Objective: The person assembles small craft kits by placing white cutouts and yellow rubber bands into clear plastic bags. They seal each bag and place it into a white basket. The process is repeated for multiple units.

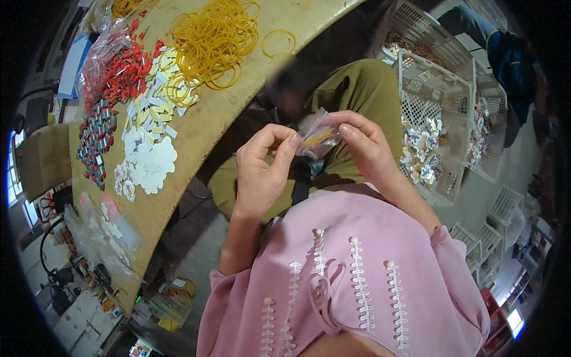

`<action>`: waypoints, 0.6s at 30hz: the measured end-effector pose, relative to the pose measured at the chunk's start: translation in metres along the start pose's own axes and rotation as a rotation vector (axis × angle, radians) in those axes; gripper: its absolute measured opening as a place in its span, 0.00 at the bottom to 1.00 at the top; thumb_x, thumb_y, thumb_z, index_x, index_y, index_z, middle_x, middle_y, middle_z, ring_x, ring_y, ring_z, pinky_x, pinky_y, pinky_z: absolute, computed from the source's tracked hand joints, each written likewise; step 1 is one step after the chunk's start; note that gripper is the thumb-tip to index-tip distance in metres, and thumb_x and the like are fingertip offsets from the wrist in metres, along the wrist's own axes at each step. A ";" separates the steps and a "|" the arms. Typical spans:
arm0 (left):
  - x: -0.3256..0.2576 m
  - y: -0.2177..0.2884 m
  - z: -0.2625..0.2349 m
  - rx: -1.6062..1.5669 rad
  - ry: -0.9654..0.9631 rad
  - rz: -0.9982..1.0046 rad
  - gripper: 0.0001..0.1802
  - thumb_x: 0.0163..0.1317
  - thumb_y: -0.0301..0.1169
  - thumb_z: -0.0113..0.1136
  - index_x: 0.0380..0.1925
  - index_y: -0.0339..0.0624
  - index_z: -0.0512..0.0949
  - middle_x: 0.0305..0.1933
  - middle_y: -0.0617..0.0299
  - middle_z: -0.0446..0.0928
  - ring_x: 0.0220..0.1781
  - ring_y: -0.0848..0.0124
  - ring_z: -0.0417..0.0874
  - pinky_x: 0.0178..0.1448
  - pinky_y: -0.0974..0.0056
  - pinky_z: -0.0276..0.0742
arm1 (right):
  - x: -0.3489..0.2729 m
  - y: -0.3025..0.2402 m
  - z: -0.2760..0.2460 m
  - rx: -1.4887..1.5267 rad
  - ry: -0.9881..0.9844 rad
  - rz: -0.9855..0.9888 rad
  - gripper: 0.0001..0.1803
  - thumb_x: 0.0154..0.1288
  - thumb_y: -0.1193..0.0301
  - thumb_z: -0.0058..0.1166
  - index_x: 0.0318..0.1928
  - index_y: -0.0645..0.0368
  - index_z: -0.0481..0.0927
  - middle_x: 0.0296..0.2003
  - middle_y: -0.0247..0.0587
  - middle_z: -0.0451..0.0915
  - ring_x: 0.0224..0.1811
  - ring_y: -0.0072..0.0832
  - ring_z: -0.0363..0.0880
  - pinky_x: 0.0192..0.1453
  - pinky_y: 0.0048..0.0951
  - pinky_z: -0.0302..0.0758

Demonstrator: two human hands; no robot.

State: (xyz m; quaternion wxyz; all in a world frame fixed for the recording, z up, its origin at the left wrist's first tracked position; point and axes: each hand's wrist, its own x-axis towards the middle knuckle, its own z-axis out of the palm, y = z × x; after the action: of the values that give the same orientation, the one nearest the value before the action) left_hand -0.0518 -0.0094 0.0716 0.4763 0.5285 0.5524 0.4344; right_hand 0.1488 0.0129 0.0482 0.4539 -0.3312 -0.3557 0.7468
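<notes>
Between my two hands, above my lap, is a small clear plastic bag (pixel 316 135) with something yellow and some other small pieces inside. My left hand (pixel 266 162) pinches the bag's left edge between thumb and forefinger. On the other side my right hand (pixel 366 143) grips the bag's upper right edge, with thumb and fingers closed on it. To the left on the table (pixel 196 140) lies a heap of yellow rubber bands (pixel 217 44), with one loose band (pixel 278 43) near the table edge. What the smaller pieces in the bag are, I cannot make out.
Farther left on the table are red small parts (pixel 128 71), white and yellow slips (pixel 157 98), white flower-shaped cards (pixel 151 163) and grey cylinders (pixel 98 134). White plastic crates (pixel 437 89) stand at my right, holding filled small bags (pixel 423 149). Another person's leg (pixel 511 71) is beyond them.
</notes>
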 end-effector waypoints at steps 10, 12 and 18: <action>-0.005 0.000 0.004 0.100 -0.030 0.066 0.03 0.63 0.24 0.59 0.31 0.35 0.78 0.28 0.62 0.79 0.28 0.76 0.77 0.33 0.70 0.73 | -0.007 -0.011 0.004 -0.205 0.069 0.020 0.05 0.68 0.78 0.54 0.42 0.64 0.80 0.35 0.34 0.83 0.37 0.16 0.80 0.43 0.20 0.79; -0.003 0.002 0.009 0.117 -0.012 0.106 0.02 0.60 0.23 0.61 0.31 0.36 0.79 0.28 0.62 0.79 0.27 0.76 0.77 0.33 0.71 0.73 | -0.009 -0.012 0.011 -0.219 0.087 0.058 0.05 0.68 0.78 0.53 0.41 0.64 0.81 0.34 0.33 0.82 0.36 0.16 0.80 0.41 0.20 0.79; 0.000 0.001 0.022 0.196 0.027 0.159 0.04 0.53 0.21 0.64 0.27 0.38 0.78 0.25 0.63 0.77 0.24 0.77 0.75 0.30 0.71 0.71 | -0.013 -0.003 0.024 -0.548 0.142 -0.094 0.04 0.64 0.80 0.55 0.39 0.64 0.81 0.31 0.38 0.83 0.32 0.21 0.82 0.35 0.22 0.79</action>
State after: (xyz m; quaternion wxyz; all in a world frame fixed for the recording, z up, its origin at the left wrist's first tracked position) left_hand -0.0296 -0.0099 0.0688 0.3788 0.6087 0.5551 0.4217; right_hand 0.1349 -0.0034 0.0655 0.4052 -0.4763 -0.5265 0.5759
